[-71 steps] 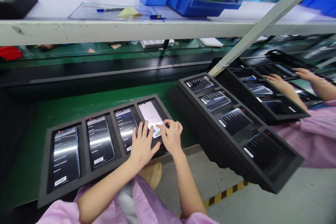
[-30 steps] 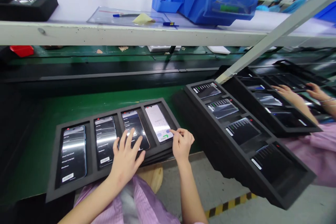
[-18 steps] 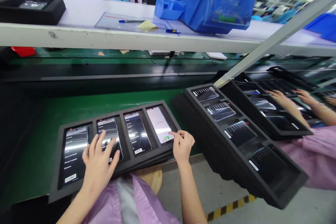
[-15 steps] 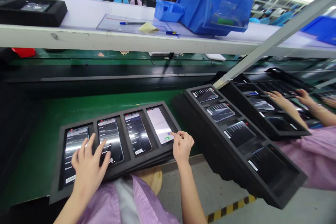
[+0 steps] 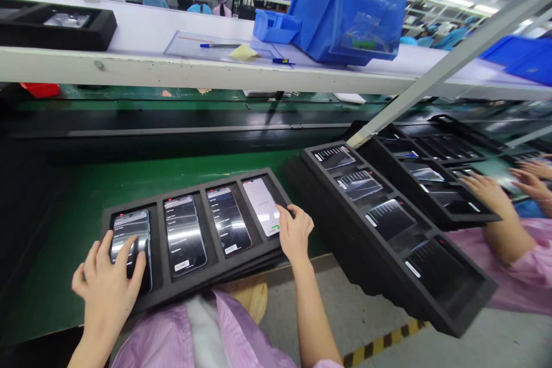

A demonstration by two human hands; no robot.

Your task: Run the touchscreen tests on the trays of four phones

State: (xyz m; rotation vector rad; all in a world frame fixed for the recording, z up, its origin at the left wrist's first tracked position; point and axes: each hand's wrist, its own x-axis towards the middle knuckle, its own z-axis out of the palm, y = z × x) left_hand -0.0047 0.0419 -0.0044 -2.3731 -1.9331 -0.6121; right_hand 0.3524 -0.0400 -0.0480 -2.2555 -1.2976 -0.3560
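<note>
A black foam tray (image 5: 159, 259) lies on the bench in front of me, with smartphones set side by side in its slots. My left hand (image 5: 110, 276), fingers spread, rests over the leftmost phone (image 5: 131, 224) and partly hides its dark menu screen. Two middle phones, a second phone (image 5: 185, 236) and a third phone (image 5: 227, 221), show white menu lines on dark screens. At the right end, the index finger of my right hand (image 5: 296, 233) is stretched to the right edge of a white-screened phone (image 5: 261, 204), the other fingers curled. Nothing is visibly held in either hand.
To the right stands a stack of black foam trays (image 5: 366, 253) holding more phones. Beyond it, a co-worker's hands (image 5: 487, 192) are over other trays. A white shelf (image 5: 142, 66) with blue bins (image 5: 319, 23) crosses ahead. A slanted metal post (image 5: 431, 75) rises at right.
My left hand has moved left, uncovering the second phone. My right hand has shifted slightly up and left, its index finger further along the white-screened phone. The co-worker's hands have moved right.
</note>
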